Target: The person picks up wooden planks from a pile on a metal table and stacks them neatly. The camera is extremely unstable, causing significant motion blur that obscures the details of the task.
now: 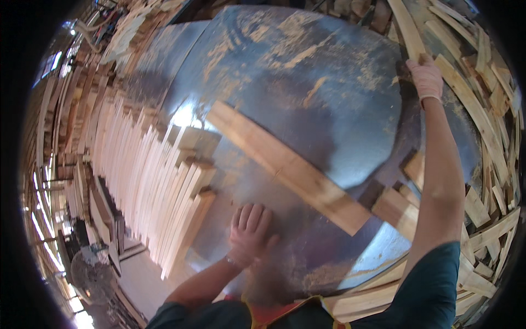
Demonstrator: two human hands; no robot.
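Note:
My right hand (426,81), in a pale pink glove, reaches far out to the right and grips the near end of a long narrow wooden strip (407,26). That strip runs up past the top of the picture. My left hand (252,231) is bare and near my body, over the metal table top (296,93). Its fingers are stretched out side by side and its thumb stands apart, with nothing held. A flat wooden board (285,170) lies slantwise across the table, just beyond my left hand and apart from both hands.
To the left stands a long row of stacked light wooden strips (148,181). Loose offcuts (479,109) pile up along the right side, with short blocks (395,209) at the table's right edge. Sawdust (298,55) covers parts of the metal. More boards (364,301) lie by my right side.

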